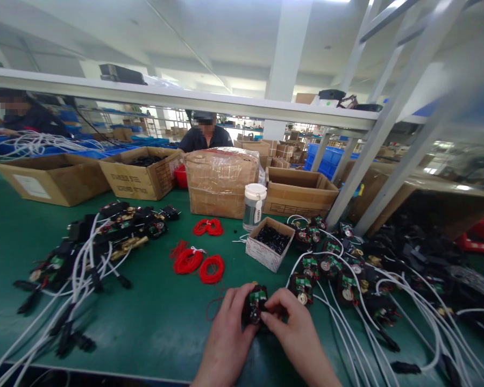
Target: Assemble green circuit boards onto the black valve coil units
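Near the table's front edge, a small black housing with a green circuit board (258, 296) and a round metallic part stands between my hands. Wrapped round its left side is my left hand (230, 325), the thumb at its lower edge. My right hand (292, 322) is closed in a pinch at the housing's right side; whatever lies between those fingertips is hidden. A thin red wire (213, 309) loops on the table left of my left hand. Beyond the housing are bundles of red wire (187, 261) and a small carton (262, 255) of little black parts.
Similar circuit-board units (349, 285) with white cables crowd the right; black units (121, 231) with cables lie left. Cardboard boxes (221, 185) and a clear lidded cup (253, 209) line the back, beneath a white shelf (210, 99). Two people sit beyond. Metal posts (347, 183) rise at right.
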{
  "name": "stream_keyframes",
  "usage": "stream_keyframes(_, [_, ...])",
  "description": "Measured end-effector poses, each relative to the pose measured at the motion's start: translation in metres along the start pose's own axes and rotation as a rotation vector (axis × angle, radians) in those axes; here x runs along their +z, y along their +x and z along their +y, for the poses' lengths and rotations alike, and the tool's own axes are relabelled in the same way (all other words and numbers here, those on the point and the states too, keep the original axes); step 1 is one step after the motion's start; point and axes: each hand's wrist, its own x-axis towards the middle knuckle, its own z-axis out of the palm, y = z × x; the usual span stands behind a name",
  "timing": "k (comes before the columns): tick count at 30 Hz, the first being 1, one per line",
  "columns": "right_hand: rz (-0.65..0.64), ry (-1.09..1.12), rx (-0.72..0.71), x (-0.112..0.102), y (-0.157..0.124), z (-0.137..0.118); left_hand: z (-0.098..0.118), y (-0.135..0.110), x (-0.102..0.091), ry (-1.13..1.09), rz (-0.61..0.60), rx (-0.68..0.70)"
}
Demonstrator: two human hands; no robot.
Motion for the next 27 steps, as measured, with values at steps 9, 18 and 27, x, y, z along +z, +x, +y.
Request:
stream_keyframes(9, [-0.063,0.055,-0.034,-0.002,-0.002,0.002,0.000,0.001,0.000,0.004,-0.006,0.003])
stream_keyframes(18, [-0.103,-0.178,0.003,-0.009,0.006,-0.012,0.003,0.004,-0.004,0.042,-0.021,-0.013])
stream_keyframes(27, [-0.531,-0.747,-0.355,-0.036,0.044,-0.055,0.002,0.008,-0.006,0.089,-0.027,-0.004])
